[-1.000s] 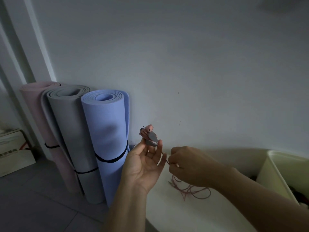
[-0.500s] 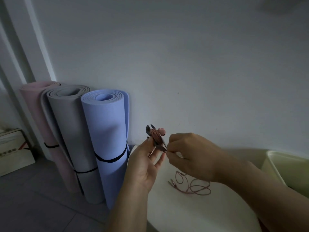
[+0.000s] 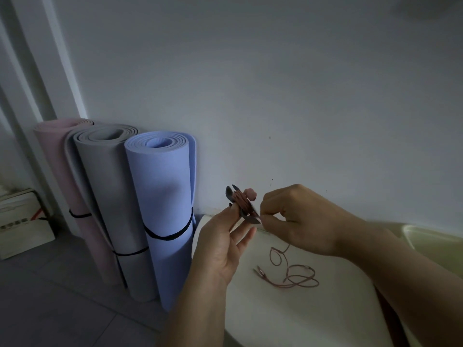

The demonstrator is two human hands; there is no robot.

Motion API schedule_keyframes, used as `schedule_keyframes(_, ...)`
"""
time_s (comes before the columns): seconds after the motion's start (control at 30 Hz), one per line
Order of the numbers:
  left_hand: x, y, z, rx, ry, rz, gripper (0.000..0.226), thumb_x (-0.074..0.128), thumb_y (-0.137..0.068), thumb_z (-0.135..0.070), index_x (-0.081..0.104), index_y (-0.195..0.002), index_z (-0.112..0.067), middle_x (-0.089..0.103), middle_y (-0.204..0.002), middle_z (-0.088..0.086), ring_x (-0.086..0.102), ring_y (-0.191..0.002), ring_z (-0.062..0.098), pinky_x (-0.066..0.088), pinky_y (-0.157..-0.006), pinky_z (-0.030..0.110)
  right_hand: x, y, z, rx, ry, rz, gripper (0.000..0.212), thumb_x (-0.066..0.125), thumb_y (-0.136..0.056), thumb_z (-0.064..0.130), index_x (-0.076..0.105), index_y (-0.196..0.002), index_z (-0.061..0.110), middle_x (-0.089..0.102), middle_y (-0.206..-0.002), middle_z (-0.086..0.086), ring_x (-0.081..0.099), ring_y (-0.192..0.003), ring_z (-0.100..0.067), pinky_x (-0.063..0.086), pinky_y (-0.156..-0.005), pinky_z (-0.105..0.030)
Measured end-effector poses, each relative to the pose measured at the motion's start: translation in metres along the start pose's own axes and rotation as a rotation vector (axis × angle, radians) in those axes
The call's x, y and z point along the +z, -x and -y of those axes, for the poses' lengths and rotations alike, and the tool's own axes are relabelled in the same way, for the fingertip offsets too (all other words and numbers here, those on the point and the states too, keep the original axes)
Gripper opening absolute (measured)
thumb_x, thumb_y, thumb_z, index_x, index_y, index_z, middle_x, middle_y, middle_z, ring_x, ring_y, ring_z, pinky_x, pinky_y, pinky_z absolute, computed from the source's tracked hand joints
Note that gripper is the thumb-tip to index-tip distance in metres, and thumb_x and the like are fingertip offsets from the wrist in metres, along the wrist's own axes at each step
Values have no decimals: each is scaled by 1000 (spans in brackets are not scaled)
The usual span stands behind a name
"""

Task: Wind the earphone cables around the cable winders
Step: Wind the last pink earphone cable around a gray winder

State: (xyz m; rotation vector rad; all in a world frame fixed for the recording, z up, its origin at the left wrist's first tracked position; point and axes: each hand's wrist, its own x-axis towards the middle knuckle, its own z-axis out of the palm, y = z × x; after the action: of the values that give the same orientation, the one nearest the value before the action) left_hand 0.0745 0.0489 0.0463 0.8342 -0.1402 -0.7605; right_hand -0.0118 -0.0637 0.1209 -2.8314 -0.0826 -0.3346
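- Just below the centre of the frame, the left hand [image 3: 220,249] holds a dark cable winder [image 3: 241,205] upright; its grip pinches the winder between thumb and fingertips, with the other fingers loosely spread.
- Pink turns of the earphone cable [image 3: 295,276] lie wound around the winder, and a pink earbud [image 3: 250,194] sticks out at its top right.
- The right hand [image 3: 300,221] sits just right of the winder, its grip pinching the cable at the winder's lower edge.
- The loose rest of the cable hangs from that hand and lies in loops on the pale counter [image 3: 288,316], lower right of centre.
- At the left, a blue yoga mat [image 3: 165,209], a grey yoga mat [image 3: 112,196] and a pink yoga mat [image 3: 57,159] stand rolled against the wall.
- A pale tub [image 3: 438,244] shows at the right edge.
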Motion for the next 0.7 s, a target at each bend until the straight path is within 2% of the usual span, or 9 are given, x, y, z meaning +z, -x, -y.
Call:
schedule_keyframes(0.07, 3, 1, 2, 74, -145, -21, 18, 53, -96, -15, 71, -101, -14, 75, -92, -4, 71, -85, 11, 54, -80, 25, 3, -2, 3, -17, 3, 32, 31, 49, -88, 19, 49, -59, 10, 49, -61, -5, 45, -54, -20, 42, -55, -43)
schedule_keyframes(0.13, 5, 1, 4, 167, -283, -71, 14, 57, -95, -13, 71, -99, -12, 75, -91, 2, 71, -86, 14, 57, -76, 24, 4, -4, 6, -29, 8, 45, 37, 49, -90, 18, 45, -54, 21, 48, -57, -1, 43, -51, -16, 41, -53, -37)
schedule_keyframes(0.2, 3, 1, 4, 260, -400, -131, 7, 63, -91, -13, 68, -96, -15, 73, -97, 6, 71, -91, 18, 56, -83, 30, -1, -4, 4, 1, 23, 27, 39, 49, -93, 22, 46, -54, 27, 48, -55, 2, 42, -49, -12, 36, -49, -28)
schedule_keyframes(0.27, -1, 1, 3, 322, -513, -148, 9, 66, -89, -18, 66, -98, -19, 73, -96, -1, 70, -93, 16, 54, -87, 34, -12, -4, -1, 50, 61, -31, 31, 52, -93, 29, 56, -63, 22, 50, -53, 4, 43, -49, -8, 33, -48, -22)
schedule_keyframes(0.4, -4, 2, -1, 383, -718, -69, 10, 64, -89, -17, 67, -95, -25, 72, -86, -18, 67, -85, 1, 53, -87, 31, -36, -5, -11, 99, 65, -75, 20, 65, -82, 34, 56, -65, 30, 51, -54, 11, 50, -55, 6, 42, -56, -13)
schedule_keyframes(0.5, -1, 6, -1, 363, -739, 71, 13, 60, -92, -11, 66, -98, -20, 74, -85, -16, 68, -82, -2, 48, -77, 16, -46, -6, -14, 101, 28, -44, 13, 66, -78, 36, 58, -68, 32, 54, -58, 11, 51, -59, 7, 42, -59, -11)
schedule_keyframes(0.57, -2, 7, -3, 357, -768, 119, 14, 58, -93, -10, 66, -100, -19, 74, -88, -14, 69, -85, -2, 48, -76, 13, -47, -6, -16, 94, 9, -34, 14, 64, -81, 35, 57, -70, 38, 58, -64, 13, 51, -62, 7, 42, -61, -11)
schedule_keyframes(0.63, -2, 8, -5, 358, -782, 145, 16, 58, -93, -11, 67, -104, -18, 75, -93, -10, 69, -91, 3, 51, -84, 18, -47, -6, -19, 90, -8, -38, 15, 62, -83, 34, 56, -71, 40, 59, -67, 14, 51, -63, 7, 41, -61, -11)
schedule_keyframes(0.7, -3, 7, -7, 359, -807, 162, 17, 59, -92, -13, 68, -105, -21, 74, -96, -10, 69, -94, 6, 50, -93, 29, -44, -6, -24, 100, -47, -43, 8, 59, -78, 42, 58, -70, 41, 60, -68, 13, 48, -61, 2, 40, -58, -15)
